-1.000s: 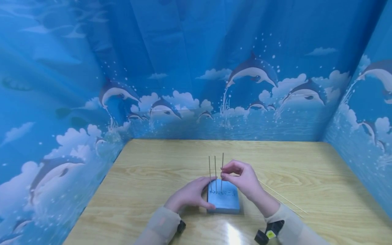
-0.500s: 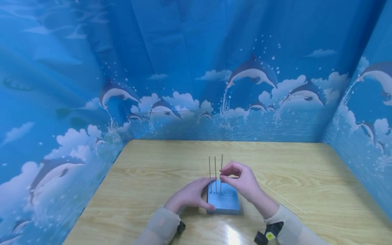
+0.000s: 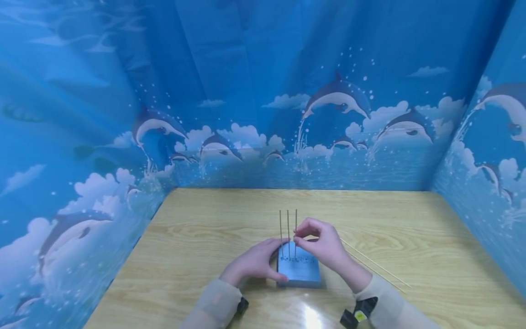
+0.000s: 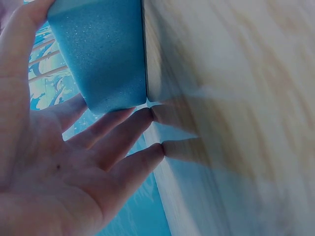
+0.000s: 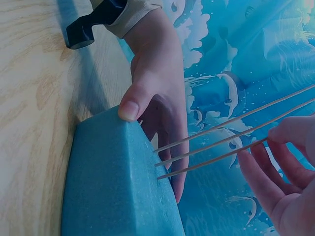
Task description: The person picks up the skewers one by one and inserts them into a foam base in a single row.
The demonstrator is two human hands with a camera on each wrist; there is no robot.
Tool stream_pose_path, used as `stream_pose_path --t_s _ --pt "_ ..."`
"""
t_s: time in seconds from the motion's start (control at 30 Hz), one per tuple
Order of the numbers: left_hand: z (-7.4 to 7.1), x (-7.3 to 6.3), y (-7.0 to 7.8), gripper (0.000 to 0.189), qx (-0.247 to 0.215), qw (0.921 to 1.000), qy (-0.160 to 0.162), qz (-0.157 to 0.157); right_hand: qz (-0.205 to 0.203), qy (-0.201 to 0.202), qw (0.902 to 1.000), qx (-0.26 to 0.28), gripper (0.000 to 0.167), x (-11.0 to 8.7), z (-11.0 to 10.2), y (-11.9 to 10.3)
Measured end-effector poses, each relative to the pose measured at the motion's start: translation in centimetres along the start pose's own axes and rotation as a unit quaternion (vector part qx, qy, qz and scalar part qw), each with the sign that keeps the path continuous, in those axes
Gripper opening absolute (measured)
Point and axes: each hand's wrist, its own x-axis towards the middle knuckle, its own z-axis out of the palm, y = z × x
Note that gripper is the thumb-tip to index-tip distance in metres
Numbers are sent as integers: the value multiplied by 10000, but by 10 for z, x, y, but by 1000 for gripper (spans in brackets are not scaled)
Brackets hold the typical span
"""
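Observation:
A blue foam block (image 3: 305, 275) with a row of small holes across its top rests on the table. My left hand (image 3: 255, 261) holds its left side, thumb at the front corner and fingers at the back. Three thin wooden sticks stand in the block's left half: the left stick (image 3: 281, 228), the middle stick (image 3: 288, 228) and the right stick (image 3: 296, 220). My right hand (image 3: 326, 242) pinches the right stick between thumb and fingertips, partway up. In the right wrist view, the pinched stick (image 5: 211, 161) meets the block's top face.
Two loose sticks (image 3: 376, 264) lie on the wooden table (image 3: 205, 228) to the right, partly behind my right forearm. A blue dolphin-print curtain (image 3: 255, 91) encloses the back and sides of the table.
The pinched stick has shifted slightly left and a little lower, and now stands nearly upright beside the other two. My right hand moved left with it; the left hand stays on the block.

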Motion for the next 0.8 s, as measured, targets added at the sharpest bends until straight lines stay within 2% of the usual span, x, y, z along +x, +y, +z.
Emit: stream_pose_path --t_s 0.27,0.53,0.8 --pt "1 0 -1 108 3 10000 -6 -9 -33 -126 9995 -305 12 0 -1 0" --pt "1 1 -2 108 61 10000 -20 10 -39 -202 9996 -180 13 3 -3 3" --pt "0 0 -1 108 1 10000 -49 -40 -232 -626 9976 -199 14 6 -11 5"
